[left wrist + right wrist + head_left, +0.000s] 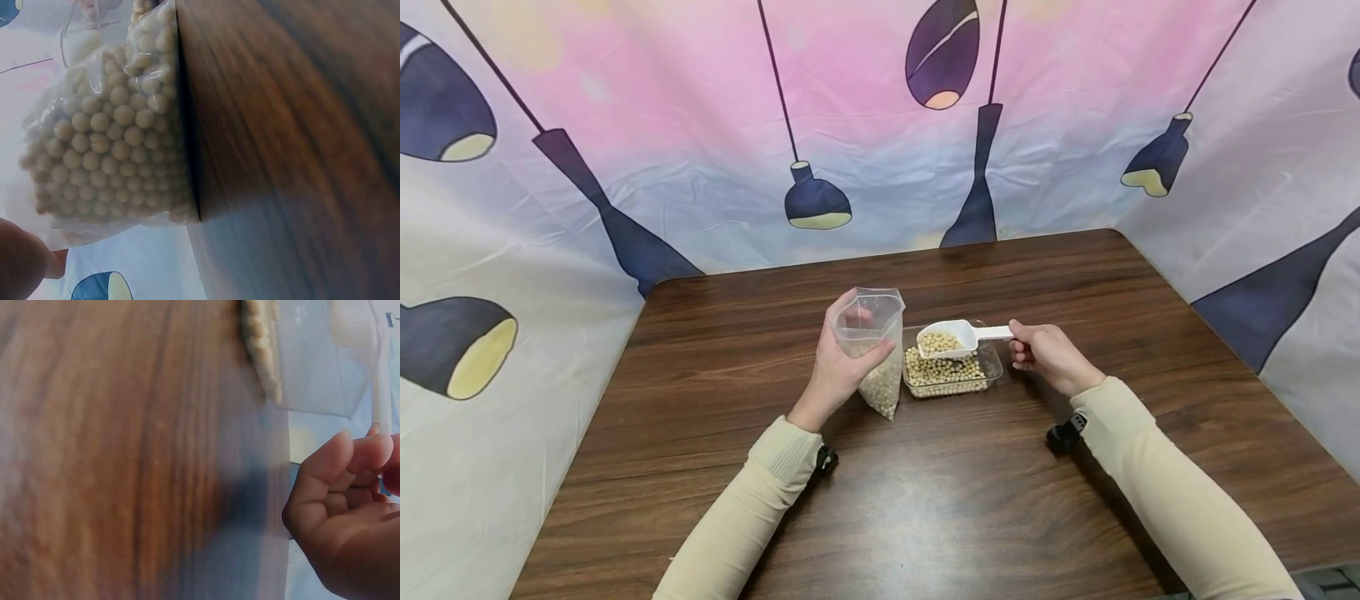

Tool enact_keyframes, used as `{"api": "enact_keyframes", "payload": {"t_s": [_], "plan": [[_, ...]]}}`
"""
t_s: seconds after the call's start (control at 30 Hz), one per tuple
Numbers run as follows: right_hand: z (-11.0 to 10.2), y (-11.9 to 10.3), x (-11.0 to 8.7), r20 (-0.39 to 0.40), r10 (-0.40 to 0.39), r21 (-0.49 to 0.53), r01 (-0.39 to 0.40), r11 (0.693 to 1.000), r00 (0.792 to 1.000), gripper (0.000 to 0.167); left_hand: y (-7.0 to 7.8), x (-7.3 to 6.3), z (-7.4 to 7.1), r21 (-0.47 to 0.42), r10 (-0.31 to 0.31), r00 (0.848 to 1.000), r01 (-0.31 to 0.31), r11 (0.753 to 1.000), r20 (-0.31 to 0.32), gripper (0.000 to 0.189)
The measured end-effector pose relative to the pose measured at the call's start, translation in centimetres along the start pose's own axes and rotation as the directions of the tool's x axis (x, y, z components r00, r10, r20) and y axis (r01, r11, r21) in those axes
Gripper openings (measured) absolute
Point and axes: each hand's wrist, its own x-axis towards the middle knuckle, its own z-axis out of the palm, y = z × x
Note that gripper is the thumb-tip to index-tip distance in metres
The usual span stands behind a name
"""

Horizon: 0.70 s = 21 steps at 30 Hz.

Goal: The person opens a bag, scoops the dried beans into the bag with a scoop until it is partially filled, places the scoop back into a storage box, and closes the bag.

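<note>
My left hand grips a clear plastic bag by its upper part, thumb across the near side. Soybean-like pale round beans fill its lower part, and its bottom meets the table in the left wrist view. My right hand pinches the handle of a white scoop, which holds a load of the same beans. The scoop is above a clear rectangular container with more beans inside, just right of the bag. In the right wrist view the fingers curl at the handle's end.
A dark brown wooden table carries everything. Behind and beside it hangs a pastel cloth printed with dark lamps. Both wrists wear small black devices, one of them under the right cuff.
</note>
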Motion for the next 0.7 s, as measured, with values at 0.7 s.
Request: {"api": "enact_keyframes", "payload": {"t_s": [0.7], "plan": [[2.0, -7.3, -3.6, -0.132, -0.247, 0.372, 0.279, 0.885, 0.96, 0.028, -0.1, -0.1, -0.1, -0.011, -0.001, 1.0, 0.001, 1.0, 0.021, 0.08]]}}
